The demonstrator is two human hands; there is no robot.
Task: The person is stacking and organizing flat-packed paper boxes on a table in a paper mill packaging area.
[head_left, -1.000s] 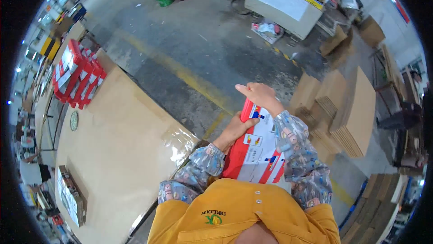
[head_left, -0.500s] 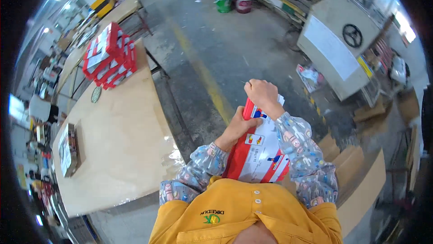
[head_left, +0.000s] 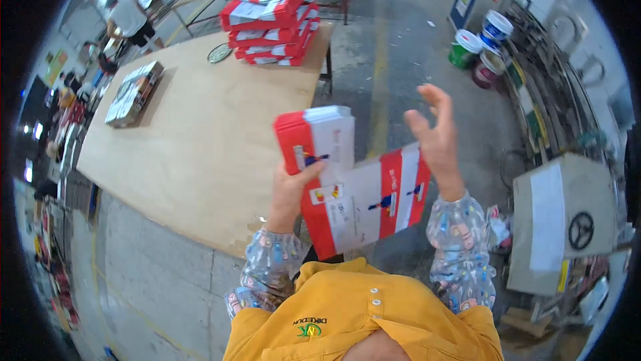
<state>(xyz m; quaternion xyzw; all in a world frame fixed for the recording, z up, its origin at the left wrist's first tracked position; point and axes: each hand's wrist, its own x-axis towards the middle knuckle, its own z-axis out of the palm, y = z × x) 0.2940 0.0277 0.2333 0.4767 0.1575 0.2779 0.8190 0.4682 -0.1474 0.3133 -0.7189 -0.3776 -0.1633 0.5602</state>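
A stack of flat, red and white printed carton blanks [head_left: 354, 204] is held up in front of my body, tilted, with a notch in its upper edge. My left hand [head_left: 292, 187] grips it at the left, thumb lying across the front face and the other fingers hidden behind. Beside the stack's upper right end, my right hand [head_left: 437, 137] is raised with thumb and fingers apart, holding nothing. Whether its heel touches the edge of the blanks I cannot tell. Patterned sleeve covers are on both my forearms.
On the table [head_left: 193, 154] ahead to the left stand piled red and white bundles [head_left: 270, 21], a greenish ring [head_left: 219, 53] and a printed block [head_left: 133, 94]. Paint buckets [head_left: 465, 49] and a grey machine with a handwheel [head_left: 579, 229] are at right. A person [head_left: 130, 17] stands far left.
My view has turned left, bringing the table nearer the middle. My right hand has come off the top of the blanks and opened at their right. The left hand keeps its grip.
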